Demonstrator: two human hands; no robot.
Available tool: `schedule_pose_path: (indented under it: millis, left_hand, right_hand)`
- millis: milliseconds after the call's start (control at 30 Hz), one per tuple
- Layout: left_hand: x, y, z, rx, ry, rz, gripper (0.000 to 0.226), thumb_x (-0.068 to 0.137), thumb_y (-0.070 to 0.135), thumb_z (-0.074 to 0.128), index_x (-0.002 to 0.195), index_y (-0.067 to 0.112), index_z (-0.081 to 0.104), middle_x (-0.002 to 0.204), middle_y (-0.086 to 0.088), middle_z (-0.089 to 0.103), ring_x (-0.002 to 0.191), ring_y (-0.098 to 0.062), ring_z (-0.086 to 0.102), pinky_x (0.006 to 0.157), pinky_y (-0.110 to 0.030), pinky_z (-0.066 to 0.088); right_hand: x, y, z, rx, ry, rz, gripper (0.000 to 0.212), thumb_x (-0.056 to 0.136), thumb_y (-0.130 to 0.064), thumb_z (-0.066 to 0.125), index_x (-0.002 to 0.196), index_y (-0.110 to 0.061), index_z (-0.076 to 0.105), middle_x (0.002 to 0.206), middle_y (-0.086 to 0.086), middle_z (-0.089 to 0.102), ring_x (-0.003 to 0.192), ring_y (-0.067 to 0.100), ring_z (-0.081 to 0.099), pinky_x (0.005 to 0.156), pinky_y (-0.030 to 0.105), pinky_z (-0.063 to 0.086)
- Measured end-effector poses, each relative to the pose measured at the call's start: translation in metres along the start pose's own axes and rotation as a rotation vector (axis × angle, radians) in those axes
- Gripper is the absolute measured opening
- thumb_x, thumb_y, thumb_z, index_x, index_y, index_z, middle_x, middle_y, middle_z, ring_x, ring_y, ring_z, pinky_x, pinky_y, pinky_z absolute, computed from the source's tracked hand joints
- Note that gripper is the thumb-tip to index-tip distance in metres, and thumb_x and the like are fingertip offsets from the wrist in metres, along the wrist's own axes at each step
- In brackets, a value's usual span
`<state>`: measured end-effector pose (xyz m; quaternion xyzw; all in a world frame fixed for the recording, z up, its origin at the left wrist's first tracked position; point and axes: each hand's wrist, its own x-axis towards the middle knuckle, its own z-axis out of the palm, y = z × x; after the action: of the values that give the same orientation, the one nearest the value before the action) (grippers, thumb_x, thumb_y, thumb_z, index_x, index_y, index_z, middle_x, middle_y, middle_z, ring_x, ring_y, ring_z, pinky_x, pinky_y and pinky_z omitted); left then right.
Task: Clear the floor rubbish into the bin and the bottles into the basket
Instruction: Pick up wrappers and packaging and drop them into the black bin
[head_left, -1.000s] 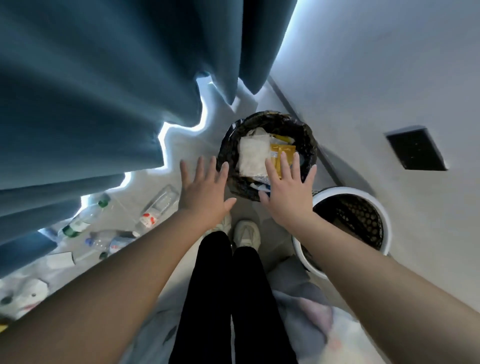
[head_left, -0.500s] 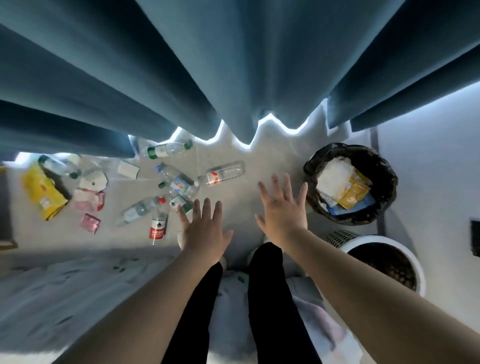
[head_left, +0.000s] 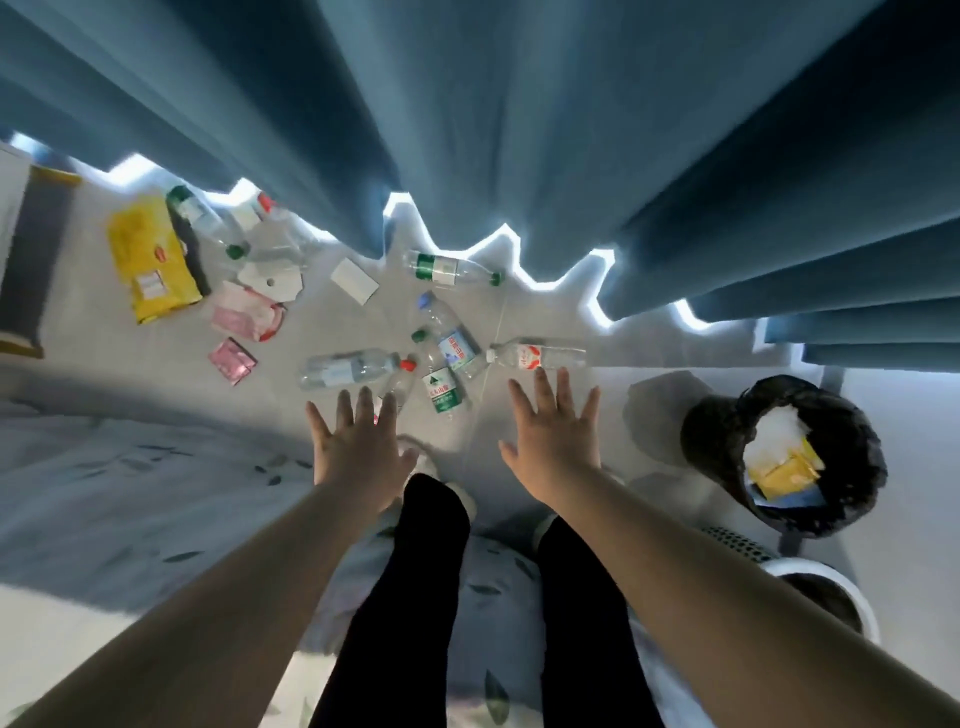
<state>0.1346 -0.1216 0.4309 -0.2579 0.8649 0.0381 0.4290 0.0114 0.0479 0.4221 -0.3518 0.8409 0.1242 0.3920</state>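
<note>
Clear plastic bottles are lying all over the floor out past both hands, so plenty is waiting to be sorted. The left hand (head_left: 358, 447) and right hand (head_left: 550, 441) are both hovering palm-down with fingers spread wide, gripping nothing at all. Just beyond the right fingertips a red-label bottle (head_left: 537, 356) is lying on its side, very near. Between the two hands a green-label bottle (head_left: 441, 392) is resting, with a blue-label bottle (head_left: 456, 344) just past it, and a red-capped bottle (head_left: 348, 369) is lying right ahead of the left fingertips. A green-capped bottle (head_left: 452, 267) is sitting farther out by the blue curtain (head_left: 467, 130). Off to the left of the left hand, a yellow snack bag (head_left: 150, 260), pink wrappers (head_left: 244, 314) and a white card (head_left: 355, 280) are waiting for the bin. The black-lined bin (head_left: 711, 441) is sitting to the right of the right hand, already holding some wrappers, and the white basket (head_left: 815, 569) is peeking in nearer the right forearm.

My guess: these bottles look empty, so they're going to be light, slick and crushy, and prone to rolling. Wrapping fingers around the labelled middle is looking safer than pinching a cap.
</note>
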Motion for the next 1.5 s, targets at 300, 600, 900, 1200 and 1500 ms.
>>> schedule_pose_path:
  millis: [300,600,900,1200,1500]
  left_hand:
    - [0.01,-0.103,0.001,-0.142,-0.049,-0.136,0.078,0.093,0.061,0.032,0.153,0.02,0.003,0.161,-0.009,0.004,0.148,-0.032,0.001,0.113,-0.064,0.0]
    - [0.03,-0.123,-0.003,-0.263,-0.075,-0.279,0.077,0.093,0.061,0.032,0.152,0.02,0.005,0.161,-0.008,0.004,0.148,-0.031,0.003,0.113,-0.064,0.001]
    - [0.065,-0.151,-0.002,-0.396,-0.04,-0.336,0.075,0.092,0.059,0.035,0.152,0.022,0.007,0.16,-0.008,0.006,0.147,-0.03,0.005,0.113,-0.064,0.001]
    - [0.103,-0.24,0.052,-0.466,-0.105,-0.335,0.075,0.092,0.06,0.033,0.151,0.022,0.011,0.16,-0.007,0.01,0.147,-0.028,0.007,0.113,-0.064,0.002]
    - [0.222,-0.363,0.122,-0.385,-0.167,-0.317,0.078,0.09,0.065,0.032,0.15,0.019,0.013,0.155,-0.011,0.018,0.141,-0.032,0.02,0.11,-0.064,0.014]
  right_hand:
    - [0.053,-0.087,-0.054,-0.07,-0.037,-0.055,0.074,0.097,-0.052,0.036,0.155,-0.025,-0.001,0.163,0.01,-0.005,0.148,0.035,-0.006,0.114,0.065,0.003]
    - [0.11,-0.107,-0.099,-0.224,-0.067,-0.216,0.073,0.097,-0.051,0.037,0.155,-0.025,-0.001,0.163,0.011,-0.005,0.148,0.036,-0.007,0.115,0.064,0.002]
    - [0.157,-0.141,-0.115,-0.373,-0.109,-0.306,0.071,0.098,-0.049,0.037,0.154,-0.025,0.002,0.163,0.01,-0.006,0.148,0.036,-0.008,0.116,0.062,0.003]
    - [0.206,-0.218,-0.103,-0.347,-0.174,-0.237,0.073,0.097,-0.047,0.041,0.154,-0.026,0.002,0.163,0.008,-0.006,0.149,0.034,-0.009,0.116,0.06,0.008]
    - [0.331,-0.304,-0.064,-0.129,-0.258,-0.016,0.082,0.092,-0.042,0.056,0.153,-0.028,0.003,0.162,0.007,0.001,0.147,0.036,0.006,0.113,0.055,0.027]
